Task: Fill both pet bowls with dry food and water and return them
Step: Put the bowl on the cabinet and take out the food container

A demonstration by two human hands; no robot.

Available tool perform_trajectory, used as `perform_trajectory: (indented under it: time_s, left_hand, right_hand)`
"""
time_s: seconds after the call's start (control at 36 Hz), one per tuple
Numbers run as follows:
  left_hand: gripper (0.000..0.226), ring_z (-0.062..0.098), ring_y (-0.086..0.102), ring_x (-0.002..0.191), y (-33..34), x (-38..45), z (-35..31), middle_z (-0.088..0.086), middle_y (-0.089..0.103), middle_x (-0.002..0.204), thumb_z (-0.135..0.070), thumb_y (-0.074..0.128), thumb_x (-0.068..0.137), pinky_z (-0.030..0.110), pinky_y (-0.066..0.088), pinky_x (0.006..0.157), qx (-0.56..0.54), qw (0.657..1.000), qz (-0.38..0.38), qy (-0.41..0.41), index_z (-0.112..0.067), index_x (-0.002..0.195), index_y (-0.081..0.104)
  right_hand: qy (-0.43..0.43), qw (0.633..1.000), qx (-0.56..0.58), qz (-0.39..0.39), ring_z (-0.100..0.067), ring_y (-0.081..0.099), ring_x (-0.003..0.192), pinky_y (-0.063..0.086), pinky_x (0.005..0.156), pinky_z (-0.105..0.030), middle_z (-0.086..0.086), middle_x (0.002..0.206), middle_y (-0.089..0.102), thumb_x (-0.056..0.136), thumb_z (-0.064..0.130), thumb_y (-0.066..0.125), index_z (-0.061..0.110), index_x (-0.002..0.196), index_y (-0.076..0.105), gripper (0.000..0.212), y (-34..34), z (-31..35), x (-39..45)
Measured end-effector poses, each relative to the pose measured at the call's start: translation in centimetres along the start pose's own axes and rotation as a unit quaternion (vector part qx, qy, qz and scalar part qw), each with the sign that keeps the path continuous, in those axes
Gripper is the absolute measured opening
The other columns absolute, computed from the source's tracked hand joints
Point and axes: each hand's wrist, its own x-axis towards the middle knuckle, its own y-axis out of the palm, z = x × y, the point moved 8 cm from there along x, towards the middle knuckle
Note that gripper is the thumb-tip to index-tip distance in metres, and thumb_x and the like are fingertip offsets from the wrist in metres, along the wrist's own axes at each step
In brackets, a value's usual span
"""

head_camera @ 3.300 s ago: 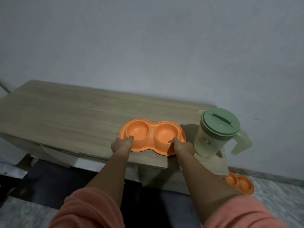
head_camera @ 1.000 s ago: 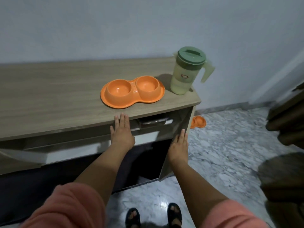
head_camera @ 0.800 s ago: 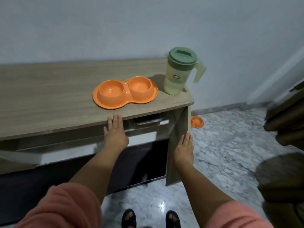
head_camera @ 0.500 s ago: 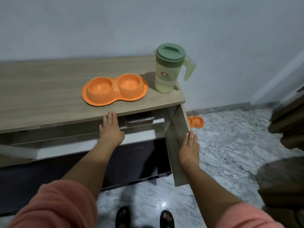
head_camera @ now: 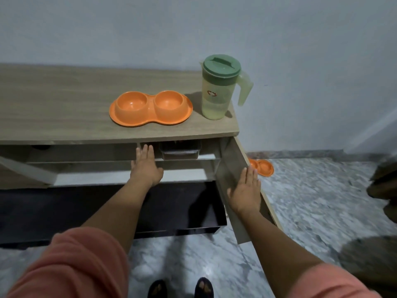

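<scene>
Overhead, wooden cabinet top point(head_camera: 64, 100) against grey wall point(head_camera: 150, 29); left hand point(head_camera: 146, 166), right hand point(head_camera: 246, 193), grips wide.

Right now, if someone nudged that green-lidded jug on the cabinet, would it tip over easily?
Probably fairly easily. The jug is tall and narrow, and it stands near the cabinet top's right end. It looks only partly filled, so the low liquid may steady it a little. The protruding handle could catch a passing arm.

I saw both arms stretched toward twelve o'clock, the left hand point(head_camera: 146, 167) flat with straight fingers, the right hand point(head_camera: 245, 192) flat at two o'clock.
</scene>
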Motion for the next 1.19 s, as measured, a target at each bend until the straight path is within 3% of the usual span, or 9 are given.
perform_trajectory:
  time_s: [0.17,0.31,0.47,0.69,0.94,1.19]
  left_hand:
    - [0.078,0.023,-0.012,0.150,0.9,-0.1,-0.4,0.002,-0.009,0.163,-0.029,0.048,0.098,0.045,0.008,0.122,-0.025,1.000,0.006,0.011,-0.012,0.155,-0.003]
    - [0.073,0.023,-0.013,0.150,2.5,0.8,0.1,0.004,-0.007,0.163,-0.039,0.039,0.100,0.044,0.010,0.122,-0.051,0.998,0.003,0.029,-0.010,0.155,-0.002]
    - [0.069,0.022,-0.006,0.151,4.8,3.4,0.9,0.006,0.000,0.163,-0.042,0.031,0.102,0.034,0.003,0.123,-0.149,0.987,-0.038,0.053,-0.009,0.155,0.001]
    - [0.067,0.022,0.000,0.151,7.2,7.7,1.9,0.008,0.005,0.163,-0.045,0.028,0.102,0.034,0.006,0.121,-0.232,0.964,-0.104,0.074,-0.008,0.155,0.007]
    - [0.064,0.035,0.032,0.141,8.7,11.1,1.8,0.016,0.027,0.156,-0.047,0.027,0.102,0.043,0.029,0.112,-0.315,0.927,-0.187,0.081,-0.004,0.150,0.026]
    - [0.066,0.036,0.035,0.138,11.6,14.4,2.4,0.018,0.031,0.153,-0.046,0.034,0.101,0.045,0.032,0.111,-0.431,0.875,-0.212,0.063,-0.005,0.151,0.021]
  right_hand:
    - [-0.063,0.994,0.086,-0.014,-0.020,-0.009,0.149,-0.003,0.120,-0.030,-0.009,0.161,-0.006,0.098,0.038,0.037,0.003,0.152,0.002,0.074,0.1,4.1,0.4]
    - [-0.058,0.975,0.212,-0.017,-0.016,-0.003,0.149,0.006,0.120,-0.028,-0.003,0.162,-0.002,0.097,0.042,0.042,0.007,0.153,0.006,0.075,1.6,6.4,1.8]
    - [-0.058,0.941,0.331,-0.047,-0.016,0.008,0.149,0.011,0.118,-0.026,-0.002,0.162,0.006,0.094,0.046,0.048,0.008,0.153,0.014,0.078,4.4,8.2,4.6]
    - [-0.068,0.906,0.404,-0.104,-0.019,0.013,0.148,0.013,0.117,-0.026,-0.007,0.160,0.014,0.094,0.045,0.051,0.005,0.152,0.019,0.077,8.5,8.8,9.1]
    - [-0.099,0.868,0.453,-0.176,-0.019,0.019,0.147,0.017,0.116,-0.027,-0.005,0.159,0.021,0.093,0.047,0.052,0.008,0.151,0.024,0.076,11.0,8.9,13.5]
    - [-0.111,0.840,0.500,-0.177,-0.026,0.023,0.145,0.020,0.118,-0.035,-0.011,0.157,0.026,0.091,0.051,0.053,0.007,0.150,0.026,0.078,13.9,9.5,16.5]
